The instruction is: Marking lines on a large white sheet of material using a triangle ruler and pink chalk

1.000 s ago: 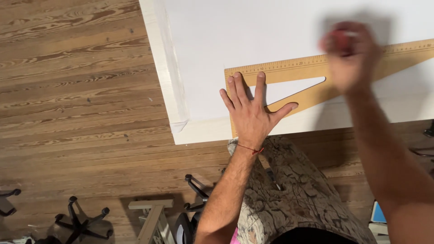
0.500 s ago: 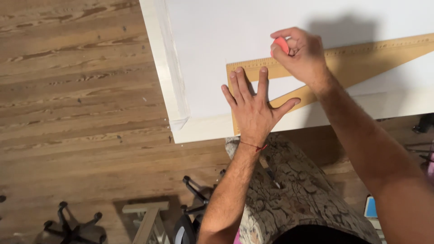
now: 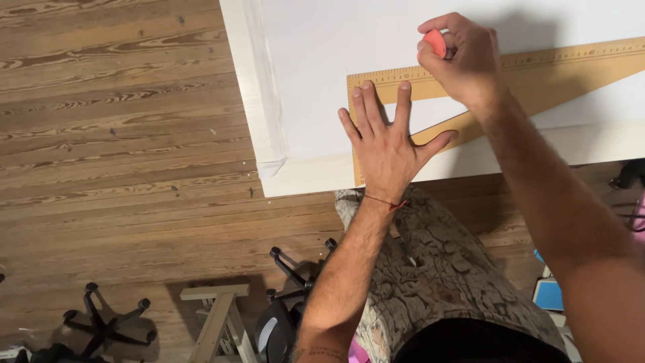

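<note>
Right now your left hand point(image 3: 386, 144) lies open and flat on the square's point(image 3: 537, 74) corner, while your right hand point(image 3: 463, 57), its grip pinching a pink eraser point(image 3: 435, 42), sits on the long ruled edge running rightward.

The wooden set square point(image 3: 537, 70) runs off the right edge, perhaps partly hidden under the right hand point(image 3: 463, 60).

Set square point(image 3: 537, 70): wooden, tan, triangular with an open centre, ruled scale along its top edge; lay flat on the white sheet near the table's front edge.
Eraser point(image 3: 435, 42): small, pink-red, rounded; sat just above the set square's ruled edge, mostly hidden.
</note>
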